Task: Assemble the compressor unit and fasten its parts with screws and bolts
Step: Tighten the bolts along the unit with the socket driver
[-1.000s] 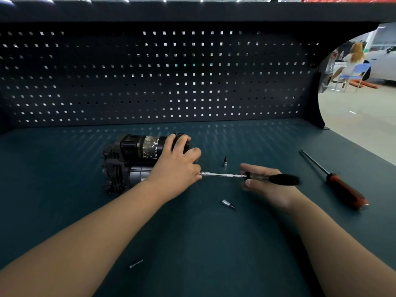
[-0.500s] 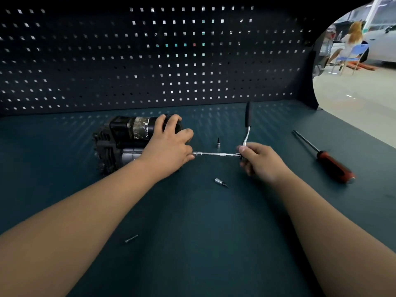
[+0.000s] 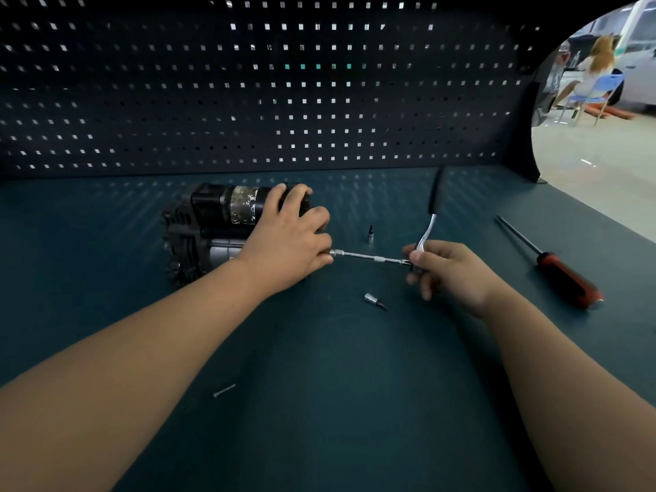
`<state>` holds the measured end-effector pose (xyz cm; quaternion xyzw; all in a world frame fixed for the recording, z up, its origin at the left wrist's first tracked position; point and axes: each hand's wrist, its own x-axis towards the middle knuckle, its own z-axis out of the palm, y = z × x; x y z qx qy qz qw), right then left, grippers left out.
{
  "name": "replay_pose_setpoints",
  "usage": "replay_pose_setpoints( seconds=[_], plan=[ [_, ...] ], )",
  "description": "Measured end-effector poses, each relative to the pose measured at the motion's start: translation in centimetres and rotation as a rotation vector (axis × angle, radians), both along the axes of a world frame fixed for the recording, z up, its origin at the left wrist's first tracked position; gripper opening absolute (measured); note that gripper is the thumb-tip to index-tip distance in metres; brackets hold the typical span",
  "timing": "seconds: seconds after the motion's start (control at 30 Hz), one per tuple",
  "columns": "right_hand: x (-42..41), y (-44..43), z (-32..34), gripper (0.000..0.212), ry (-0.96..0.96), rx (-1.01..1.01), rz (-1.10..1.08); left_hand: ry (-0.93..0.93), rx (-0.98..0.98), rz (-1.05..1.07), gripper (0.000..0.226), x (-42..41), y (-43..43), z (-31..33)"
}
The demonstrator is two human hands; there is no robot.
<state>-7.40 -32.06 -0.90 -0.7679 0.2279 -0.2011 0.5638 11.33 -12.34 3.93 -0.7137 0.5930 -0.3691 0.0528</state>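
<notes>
**Your hands hold a compressor unit and a ratchet wrench on a dark tabletop**

Your left hand (image 3: 287,243) covers the right end of the compressor unit (image 3: 213,225), so the spot where the tool meets it is hidden. Your right hand (image 3: 451,268) also hides the head of the ratchet wrench (image 3: 369,256). The wrench's black grip, rising away from you, is blurred against the dark pegboard (image 3: 248,101). A small screw (image 3: 224,390) near your left forearm is hard to make out.

A worn, pale label wraps the compressor's black cylinder, and its writing cannot be read.

The compressor unit lies on its side on the green tabletop (image 3: 106,278), left of centre. Your left arm reaches in from the lower left. Its fingers (image 3: 296,195) are curled over the cylinder's end, holding it, with the thumb down by the tip of the wrench's thin silver shaft. The shaft runs level from there to your right hand. That hand's fingers are clamped round the wrench where the handle bends upward.

One bit socket (image 3: 370,233) stands upright just behind the shaft. A second bit (image 3: 374,300) lies on its side in front of it. A red-and-black screwdriver (image 3: 564,275) lies well off to the right.

At the far right, beyond the bench, a seated person (image 3: 596,65) is partly cut off.
</notes>
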Motion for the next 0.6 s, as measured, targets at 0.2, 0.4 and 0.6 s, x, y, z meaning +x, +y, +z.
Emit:
replay_pose_setpoints(
  seconds=[0.2, 0.4, 0.6],
  plan=[
    [0.8, 1.1, -0.2, 0.052, 0.208, -0.067, -0.093, -0.003, 0.004, -0.025, 0.023, 0.2, 0.1, 0.1],
    [0.4, -0.4, -0.5, 0.016, -0.138, 0.115, -0.016, 0.001, -0.018, -0.016, 0.023, 0.1, 0.0, -0.1],
    [0.3, -0.7, -0.8, 0.033, -0.171, 0.015, -0.015, 0.029, -0.063, -0.016, 0.024, 0.0, -0.1, -0.4]
  ],
)
